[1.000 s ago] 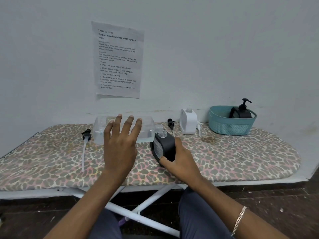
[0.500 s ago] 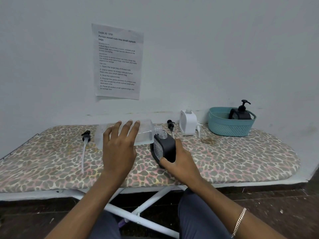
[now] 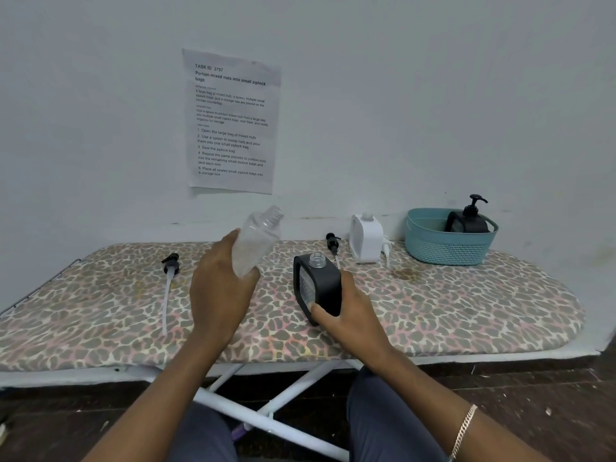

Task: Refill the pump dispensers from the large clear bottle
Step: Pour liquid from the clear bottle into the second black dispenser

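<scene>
My left hand (image 3: 220, 291) grips the large clear bottle (image 3: 258, 240) by its lower part and holds it above the board, tilted with its open neck up and to the right. My right hand (image 3: 346, 315) holds the black dispenser (image 3: 318, 288), which stands on the board with its pump off and its clear neck open. A white dispenser (image 3: 365, 238) stands further back, also without its pump. Two loose black pumps lie on the board, one pump (image 3: 168, 278) at the left and the other pump (image 3: 333, 245) beside the white dispenser.
The leopard-print ironing board (image 3: 466, 305) stands against a white wall. A teal basket (image 3: 446, 243) at the back right holds another black dispenser (image 3: 470, 218) with its pump on. A printed sheet (image 3: 231, 121) hangs on the wall.
My left hand closed on the clear bottle, which lay on its side, and lifted it off the board, neck tilted upward. My right hand stayed on the black dispenser.
</scene>
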